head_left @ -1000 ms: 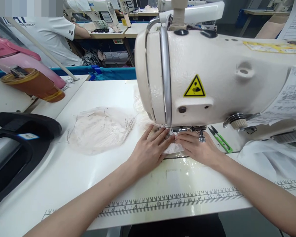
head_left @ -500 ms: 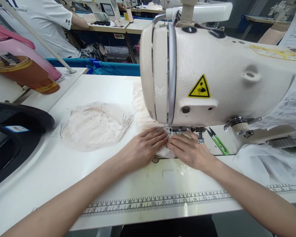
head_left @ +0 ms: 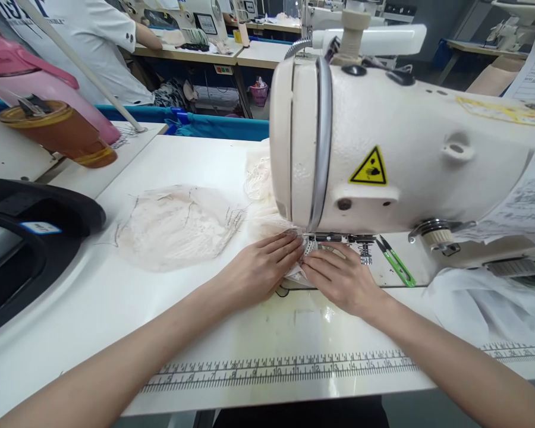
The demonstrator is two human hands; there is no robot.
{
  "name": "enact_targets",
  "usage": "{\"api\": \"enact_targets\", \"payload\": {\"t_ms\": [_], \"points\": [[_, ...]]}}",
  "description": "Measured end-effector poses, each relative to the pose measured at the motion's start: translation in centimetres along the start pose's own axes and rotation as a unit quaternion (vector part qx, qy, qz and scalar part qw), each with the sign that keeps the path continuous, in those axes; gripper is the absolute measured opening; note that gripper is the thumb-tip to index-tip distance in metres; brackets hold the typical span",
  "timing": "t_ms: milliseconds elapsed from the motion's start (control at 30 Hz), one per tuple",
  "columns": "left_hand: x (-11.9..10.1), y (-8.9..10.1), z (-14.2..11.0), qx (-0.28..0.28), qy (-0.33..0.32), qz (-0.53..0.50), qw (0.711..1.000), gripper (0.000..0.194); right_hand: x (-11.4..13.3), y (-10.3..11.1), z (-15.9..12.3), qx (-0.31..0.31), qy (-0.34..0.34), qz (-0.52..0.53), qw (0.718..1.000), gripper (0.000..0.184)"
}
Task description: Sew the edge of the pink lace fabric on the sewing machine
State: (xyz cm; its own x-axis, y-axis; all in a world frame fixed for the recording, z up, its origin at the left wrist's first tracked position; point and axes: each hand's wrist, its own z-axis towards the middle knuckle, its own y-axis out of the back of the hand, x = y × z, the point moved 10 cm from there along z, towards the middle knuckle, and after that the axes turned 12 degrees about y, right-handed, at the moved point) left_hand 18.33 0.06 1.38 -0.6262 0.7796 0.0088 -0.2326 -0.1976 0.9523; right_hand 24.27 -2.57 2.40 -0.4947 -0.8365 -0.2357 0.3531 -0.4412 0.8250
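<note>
My left hand [head_left: 264,265] lies flat on pale, sheer lace fabric [head_left: 298,273], its fingers stretched toward the presser foot [head_left: 312,244] of a sewing machine [head_left: 352,142]. On the other side of the foot, my right hand [head_left: 341,278] has its fingers bent and closed at the same fabric's edge; its thumb is hidden beneath. More of that fabric spreads behind my left hand, partly covered by the machine head. A separate sheer piece [head_left: 182,229] with dark loose threads lies to the left. Green thread snips [head_left: 396,261] rest right of my right hand.
A printed ruler [head_left: 294,371] runs along the table's front edge. At left stand a black curved holder [head_left: 40,238], an amber cup [head_left: 57,134] and a pink bottle [head_left: 44,77]. White cloth [head_left: 485,297] lies at right. A person in white [head_left: 75,47] sits beyond.
The view has shifted slightly, so the machine sits a little farther right and lower in the picture. Both hands stay beside the presser foot, with hardly any visible movement.
</note>
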Motion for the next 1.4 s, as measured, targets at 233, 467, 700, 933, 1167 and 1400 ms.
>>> {"api": "enact_targets", "payload": {"t_ms": [233, 467, 700, 933, 1167, 1400], "points": [[-0.3, -0.2, -0.1, -0.009, 0.024, 0.014, 1.0, 0.041, -0.2, 0.7, -0.1, -0.01, -0.009, -0.022, 1.0, 0.022], [-0.6, -0.3, -0.1, -0.014, 0.048, 0.04, 0.998, 0.041, -0.5, 0.6, -0.4, 0.007, -0.022, -0.016, 1.0, 0.02], [-0.8, -0.1, -0.1, -0.025, 0.067, 0.054, 0.996, 0.038, -0.8, 0.5, -0.7, 0.024, -0.017, -0.031, 0.999, 0.026], [-0.9, 0.1, -0.1, -0.036, 0.07, 0.055, 0.995, 0.038, -1.0, 0.5, -0.8, 0.034, -0.019, -0.043, 0.998, 0.028], [-0.8, 0.2, -0.2, -0.047, 0.07, 0.061, 0.995, 0.038, -1.2, 0.9, -0.6, 0.029, -0.014, -0.075, 0.997, 0.03], [-0.6, 0.2, 0.0, -0.051, 0.078, 0.055, 0.994, 0.036, -1.7, 1.4, -0.5, 0.023, -0.019, -0.07, 0.997, 0.028]]}}
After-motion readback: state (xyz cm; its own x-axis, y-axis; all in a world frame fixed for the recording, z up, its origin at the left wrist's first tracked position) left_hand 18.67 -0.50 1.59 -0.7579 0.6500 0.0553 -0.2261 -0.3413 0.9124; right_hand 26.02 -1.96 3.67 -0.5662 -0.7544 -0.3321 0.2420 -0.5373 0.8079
